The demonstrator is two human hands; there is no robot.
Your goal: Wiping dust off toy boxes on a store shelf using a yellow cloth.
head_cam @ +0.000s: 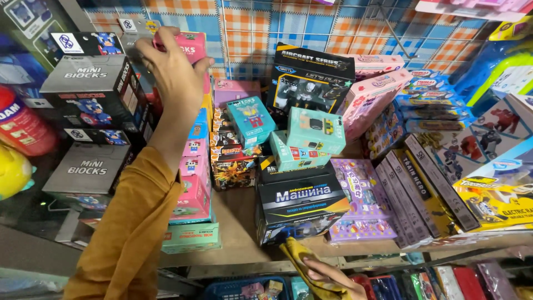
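Observation:
My left hand (169,69), in a mustard sleeve, reaches up and grips a pink toy box (189,47) at the top of a stack of pink and blue boxes (194,166) on a wooden shelf (239,244). My right hand (327,276) is low at the shelf's front edge and holds a yellow cloth (300,258) just below a black toy car box (300,203).
Black block-toy boxes (91,89) stand at the left. Teal boxes (313,130), a black aircraft box (311,75), pink boxes (369,97) and purple packs (361,194) crowd the middle. Flat boxes (422,189) lean at the right. A blue basket (244,288) sits below.

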